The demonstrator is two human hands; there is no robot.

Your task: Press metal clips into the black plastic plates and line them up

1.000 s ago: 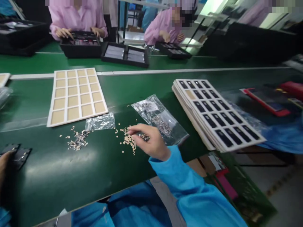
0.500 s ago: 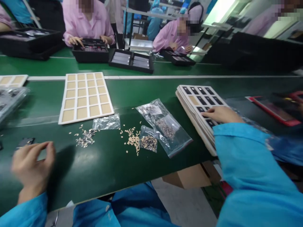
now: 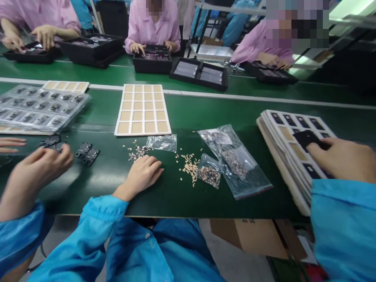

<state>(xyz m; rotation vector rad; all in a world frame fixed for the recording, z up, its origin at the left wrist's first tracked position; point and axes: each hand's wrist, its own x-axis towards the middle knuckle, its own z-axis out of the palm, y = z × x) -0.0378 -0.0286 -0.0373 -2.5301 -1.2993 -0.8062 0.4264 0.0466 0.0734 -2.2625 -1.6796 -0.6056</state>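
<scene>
Left hand (image 3: 139, 176) near flakes (image 3: 189, 167), right (image 3: 343, 158) probably on tray (image 3: 280, 156)

Right hand (image 3: 343, 160): fingers hold a black rectangular piece (image 3: 307, 138) on top of a stack of white card trays with black and beige inserts (image 3: 282, 156). Left hand (image 3: 41, 164): open, just beside small black metal brackets (image 3: 88, 154) on the green worktop (image 3: 176, 199). Third hand (image 3: 138, 176), blue sleeve, owner unclear: resting near scattered beige flakes (image 3: 188, 166) and clear zip bags of small parts (image 3: 235, 160). Beyond: white tray with beige squares (image 3: 143, 109).
</scene>
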